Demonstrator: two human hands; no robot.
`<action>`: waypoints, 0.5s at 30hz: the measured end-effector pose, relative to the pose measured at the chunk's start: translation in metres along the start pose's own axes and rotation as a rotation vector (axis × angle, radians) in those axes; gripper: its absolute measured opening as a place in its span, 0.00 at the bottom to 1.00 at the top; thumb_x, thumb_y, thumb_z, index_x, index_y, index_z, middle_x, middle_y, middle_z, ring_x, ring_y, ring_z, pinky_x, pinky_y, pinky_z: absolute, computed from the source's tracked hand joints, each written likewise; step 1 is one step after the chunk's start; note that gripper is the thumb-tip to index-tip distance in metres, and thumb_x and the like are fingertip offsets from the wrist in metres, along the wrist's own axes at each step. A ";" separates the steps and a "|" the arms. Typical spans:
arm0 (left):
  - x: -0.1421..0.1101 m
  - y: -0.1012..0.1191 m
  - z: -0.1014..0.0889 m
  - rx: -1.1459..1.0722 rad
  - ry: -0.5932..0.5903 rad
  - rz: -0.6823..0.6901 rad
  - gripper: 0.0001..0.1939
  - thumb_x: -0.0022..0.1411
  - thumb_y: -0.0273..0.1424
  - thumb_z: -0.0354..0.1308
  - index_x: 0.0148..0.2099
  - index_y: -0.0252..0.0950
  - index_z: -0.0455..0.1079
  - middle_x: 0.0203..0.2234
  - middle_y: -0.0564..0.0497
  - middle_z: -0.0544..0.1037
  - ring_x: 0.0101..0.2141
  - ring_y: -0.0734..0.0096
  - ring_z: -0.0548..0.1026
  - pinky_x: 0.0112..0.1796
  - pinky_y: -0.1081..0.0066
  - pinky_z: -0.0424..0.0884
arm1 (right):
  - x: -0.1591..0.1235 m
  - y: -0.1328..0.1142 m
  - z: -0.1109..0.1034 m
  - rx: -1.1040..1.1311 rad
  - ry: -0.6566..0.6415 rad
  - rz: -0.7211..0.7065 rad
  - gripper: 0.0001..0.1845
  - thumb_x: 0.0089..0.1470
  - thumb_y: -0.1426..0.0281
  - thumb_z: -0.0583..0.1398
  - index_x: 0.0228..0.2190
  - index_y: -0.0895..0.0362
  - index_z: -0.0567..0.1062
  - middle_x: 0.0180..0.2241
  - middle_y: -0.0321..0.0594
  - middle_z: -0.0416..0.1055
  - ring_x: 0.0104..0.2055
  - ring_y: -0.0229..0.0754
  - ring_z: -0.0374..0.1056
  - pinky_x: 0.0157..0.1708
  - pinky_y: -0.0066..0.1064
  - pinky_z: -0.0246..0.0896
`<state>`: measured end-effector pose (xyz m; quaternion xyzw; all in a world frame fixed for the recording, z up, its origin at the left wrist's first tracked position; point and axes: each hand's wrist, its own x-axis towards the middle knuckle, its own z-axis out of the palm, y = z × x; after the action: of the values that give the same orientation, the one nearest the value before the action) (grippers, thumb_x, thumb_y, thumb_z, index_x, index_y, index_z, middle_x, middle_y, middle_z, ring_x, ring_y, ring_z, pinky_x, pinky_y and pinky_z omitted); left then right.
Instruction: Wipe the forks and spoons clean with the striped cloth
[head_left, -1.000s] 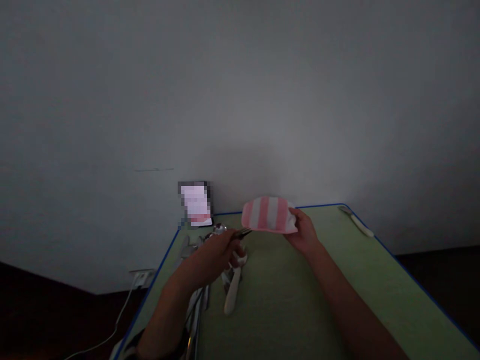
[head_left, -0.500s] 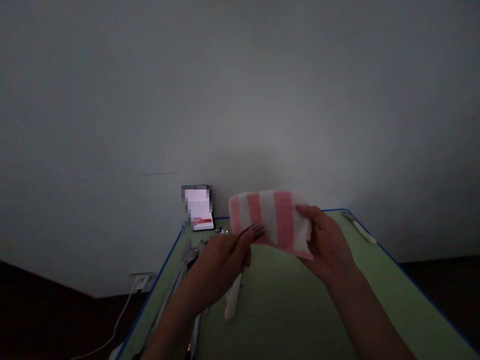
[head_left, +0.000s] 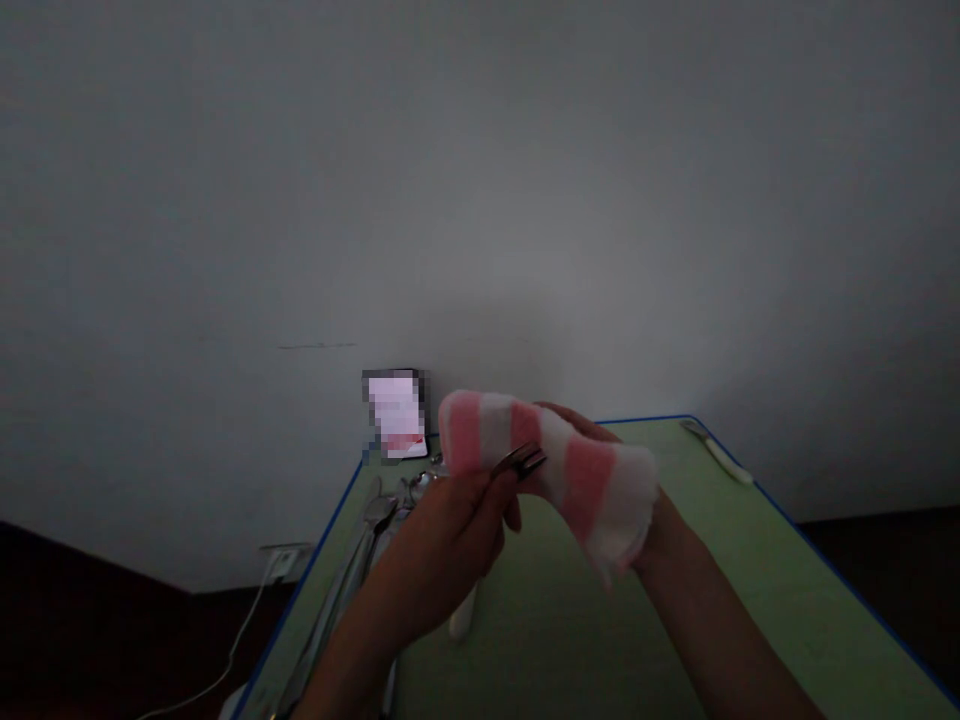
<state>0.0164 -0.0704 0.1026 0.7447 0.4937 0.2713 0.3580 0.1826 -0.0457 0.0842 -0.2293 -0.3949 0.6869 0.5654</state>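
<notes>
A fork (head_left: pixel 525 460) is pinched in my left hand (head_left: pixel 469 520), its tines pointing right and lying in front of the cloth. My right hand (head_left: pixel 649 520) is under and behind a pink-and-white striped cloth (head_left: pixel 551 450), which drapes over the palm and hides most of the fingers. The fork's handle is hidden inside my left fist. Below my left hand, the pale handle of a utensil (head_left: pixel 462 618) shows on the green table (head_left: pixel 585 640).
Several spoons and other metal cutlery (head_left: pixel 379 515) lie along the table's left side. A lit phone (head_left: pixel 397 415) leans on the wall at the back left. A utensil with a white handle (head_left: pixel 724 460) lies at the far right edge. A socket (head_left: pixel 283 563) with a cable is at lower left.
The fork has moved rightward against the cloth. My right hand, which gripped the cloth's right edge, has slid under and behind it, so the cloth now drapes over that hand.
</notes>
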 end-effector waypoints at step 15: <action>-0.008 0.013 0.001 -0.062 -0.024 0.173 0.09 0.61 0.33 0.47 0.36 0.39 0.69 0.22 0.52 0.72 0.24 0.71 0.68 0.29 0.71 0.68 | -0.005 -0.004 0.011 -0.091 -0.084 -0.050 0.07 0.50 0.66 0.60 0.33 0.54 0.74 0.26 0.33 0.71 0.26 0.31 0.65 0.28 0.21 0.60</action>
<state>0.0212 -0.0814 0.1118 0.7763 0.4146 0.3073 0.3619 0.1780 -0.0536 0.0936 -0.2162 -0.4547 0.6628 0.5543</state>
